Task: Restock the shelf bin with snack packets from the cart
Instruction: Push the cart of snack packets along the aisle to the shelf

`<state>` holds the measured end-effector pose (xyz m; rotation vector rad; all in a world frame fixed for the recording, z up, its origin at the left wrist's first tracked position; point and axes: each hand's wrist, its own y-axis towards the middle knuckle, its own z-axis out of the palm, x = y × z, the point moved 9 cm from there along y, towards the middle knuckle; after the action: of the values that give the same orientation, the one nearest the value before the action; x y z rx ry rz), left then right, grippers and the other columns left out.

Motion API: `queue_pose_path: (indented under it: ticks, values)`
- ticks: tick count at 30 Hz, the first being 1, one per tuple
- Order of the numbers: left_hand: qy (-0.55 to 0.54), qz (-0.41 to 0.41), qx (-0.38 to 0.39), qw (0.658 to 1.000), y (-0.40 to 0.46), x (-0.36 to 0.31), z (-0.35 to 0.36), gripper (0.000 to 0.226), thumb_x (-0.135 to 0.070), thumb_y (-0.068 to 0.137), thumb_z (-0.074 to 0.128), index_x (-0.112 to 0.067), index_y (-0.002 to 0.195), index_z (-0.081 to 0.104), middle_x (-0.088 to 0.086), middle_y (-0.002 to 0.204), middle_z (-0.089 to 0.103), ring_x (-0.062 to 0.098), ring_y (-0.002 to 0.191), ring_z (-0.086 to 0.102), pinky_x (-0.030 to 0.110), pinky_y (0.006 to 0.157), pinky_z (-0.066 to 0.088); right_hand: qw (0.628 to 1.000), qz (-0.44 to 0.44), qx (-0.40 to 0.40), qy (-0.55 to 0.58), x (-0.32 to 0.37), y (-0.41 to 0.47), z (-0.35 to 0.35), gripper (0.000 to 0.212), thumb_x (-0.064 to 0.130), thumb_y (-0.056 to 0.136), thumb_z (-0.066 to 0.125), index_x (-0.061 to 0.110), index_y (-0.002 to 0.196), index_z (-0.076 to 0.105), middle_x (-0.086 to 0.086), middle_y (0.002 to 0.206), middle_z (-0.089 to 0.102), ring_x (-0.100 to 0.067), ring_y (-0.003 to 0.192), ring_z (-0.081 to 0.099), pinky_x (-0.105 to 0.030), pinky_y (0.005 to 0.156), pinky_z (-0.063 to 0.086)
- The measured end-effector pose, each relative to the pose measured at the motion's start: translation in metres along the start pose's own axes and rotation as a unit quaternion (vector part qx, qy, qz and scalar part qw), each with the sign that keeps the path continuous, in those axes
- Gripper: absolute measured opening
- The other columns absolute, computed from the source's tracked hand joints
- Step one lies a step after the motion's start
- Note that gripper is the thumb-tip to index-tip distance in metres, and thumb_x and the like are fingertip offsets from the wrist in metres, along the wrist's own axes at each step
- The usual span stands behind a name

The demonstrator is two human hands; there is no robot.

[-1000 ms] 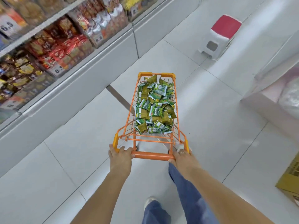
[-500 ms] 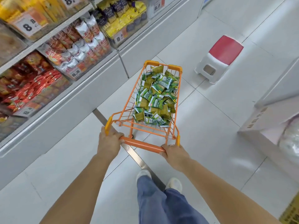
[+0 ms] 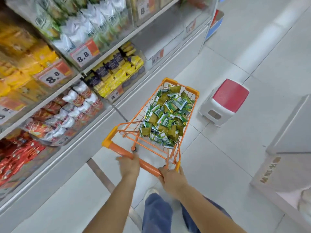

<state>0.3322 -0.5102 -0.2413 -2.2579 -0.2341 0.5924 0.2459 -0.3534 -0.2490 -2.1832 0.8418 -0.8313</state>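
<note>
A small orange wire cart [image 3: 193, 90] stands in the aisle beside the shelves, angled to the right. It is heaped with several green and olive snack packets [image 3: 168, 113]. My right hand [image 3: 171, 178] grips the right end of the orange cart handle [image 3: 148, 165]. My left hand [image 3: 128, 163], blurred, lies over the middle of the same handle with its fingers curled on it. On the lower shelf ahead, a clear shelf bin [image 3: 168, 36] looks bare inside, with a price tag on its front.
Shelves [image 3: 70, 91] on the left hold clear bins of yellow, white and red snack packs with 8.8 price tags. A white stool with a red top [image 3: 228, 100] sits on the floor just right of the cart. A white display unit [image 3: 286, 165] borders the right.
I have walked forward along the shelves and the cart has swung right, closer to the stool. My left hand has slid from the handle's left end toward its middle.
</note>
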Motion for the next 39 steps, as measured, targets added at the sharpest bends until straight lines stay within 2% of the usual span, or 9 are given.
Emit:
queue_pose_path:
  ticks: [2, 3, 6, 11, 15, 19, 22, 25, 39]
  values:
    - [-0.088, -0.059, 0.058, 0.993, 0.002, -0.013, 0.039, 0.047, -0.023, 0.093, 0.058, 0.011, 0.123, 0.045, 0.018, 0.086, 0.062, 0.032, 0.077, 0.062, 0.047, 0.082, 0.055, 0.999, -0.029, 0.017, 0.013, -0.003, 0.020, -0.027, 0.031, 0.027, 0.101, 0.034, 0.022, 0.128, 0.047, -0.006, 0.121, 0.060, -0.026, 0.118, 0.052, -0.040, 0.111, 0.025]
    - [-0.091, -0.065, 0.050, 0.992, 0.007, -0.021, 0.048, 0.039, -0.020, 0.093, 0.058, 0.008, 0.118, 0.046, 0.019, 0.087, 0.062, 0.033, 0.076, 0.063, 0.047, 0.080, 0.056, 0.999, -0.046, 0.020, 0.017, -0.008, 0.027, -0.046, 0.034, 0.026, 0.100, 0.037, 0.022, 0.133, 0.048, -0.007, 0.128, 0.057, -0.025, 0.124, 0.048, -0.035, 0.109, 0.029]
    - [-0.039, -0.050, 0.002, 0.998, 0.023, -0.061, 0.049, 0.042, -0.024, 0.094, 0.057, 0.003, 0.122, 0.045, 0.024, 0.113, 0.061, 0.040, 0.099, 0.063, 0.048, 0.085, 0.054, 0.996, -0.083, 0.004, 0.045, -0.039, 0.044, -0.107, 0.039, 0.025, 0.100, 0.038, 0.023, 0.138, 0.047, 0.000, 0.142, 0.049, -0.019, 0.132, 0.042, -0.028, 0.107, 0.033]
    - [-0.034, -0.047, -0.066, 0.996, 0.026, -0.129, 0.050, 0.036, -0.023, 0.097, 0.051, 0.001, 0.124, 0.044, 0.022, 0.116, 0.059, 0.040, 0.103, 0.059, 0.043, 0.087, 0.051, 0.996, -0.071, 0.011, 0.043, -0.137, 0.058, -0.206, 0.035, 0.028, 0.101, 0.038, 0.027, 0.134, 0.050, 0.005, 0.136, 0.055, -0.018, 0.120, 0.053, -0.029, 0.099, 0.041]
    - [-0.034, -0.042, -0.093, 0.994, 0.028, -0.178, 0.058, 0.034, -0.022, 0.099, 0.048, -0.003, 0.126, 0.046, 0.020, 0.117, 0.058, 0.039, 0.105, 0.056, 0.042, 0.086, 0.049, 0.998, -0.006, 0.012, 0.064, -0.228, 0.071, -0.283, 0.030, 0.029, 0.101, 0.039, 0.026, 0.126, 0.055, 0.003, 0.107, 0.068, -0.019, 0.108, 0.060, -0.028, 0.093, 0.043]
    - [-0.004, -0.033, -0.098, 0.995, 0.036, -0.218, 0.071, 0.033, -0.025, 0.099, 0.046, -0.004, 0.125, 0.045, 0.021, 0.116, 0.059, 0.040, 0.104, 0.057, 0.043, 0.086, 0.048, 0.998, 0.020, 0.004, 0.058, -0.269, 0.103, -0.358, 0.033, 0.025, 0.100, 0.040, 0.021, 0.132, 0.049, 0.011, 0.080, 0.059, -0.020, 0.092, 0.059, -0.024, 0.076, 0.042]
    - [0.011, -0.027, -0.101, 0.994, 0.044, -0.248, 0.081, 0.033, -0.025, 0.100, 0.045, -0.003, 0.125, 0.045, 0.021, 0.111, 0.060, 0.039, 0.099, 0.056, 0.038, 0.076, 0.039, 0.998, 0.010, -0.007, 0.065, -0.273, 0.140, -0.411, 0.033, 0.022, 0.100, 0.042, 0.017, 0.132, 0.048, -0.001, 0.100, 0.068, -0.021, 0.093, 0.061, -0.025, 0.080, 0.041]
    - [0.014, -0.043, -0.107, 0.993, 0.050, -0.275, 0.087, 0.031, -0.026, 0.100, 0.044, -0.005, 0.122, 0.045, 0.017, 0.098, 0.059, 0.036, 0.088, 0.057, 0.040, 0.075, 0.041, 0.997, -0.001, -0.014, 0.082, -0.274, 0.175, -0.462, 0.029, 0.023, 0.098, 0.045, 0.017, 0.125, 0.055, -0.005, 0.109, 0.069, -0.014, 0.068, 0.053, -0.024, 0.063, 0.042]
    - [0.046, -0.134, -0.150, 0.978, 0.044, -0.336, 0.124, 0.017, -0.015, 0.099, 0.039, -0.003, 0.112, 0.039, 0.028, 0.103, 0.061, 0.047, 0.095, 0.058, 0.042, 0.072, 0.036, 0.998, 0.057, 0.014, -0.030, -0.342, 0.313, -0.575, 0.021, 0.021, 0.095, 0.047, 0.021, 0.110, 0.063, -0.007, 0.110, 0.067, -0.027, 0.093, 0.062, -0.028, 0.063, 0.039]
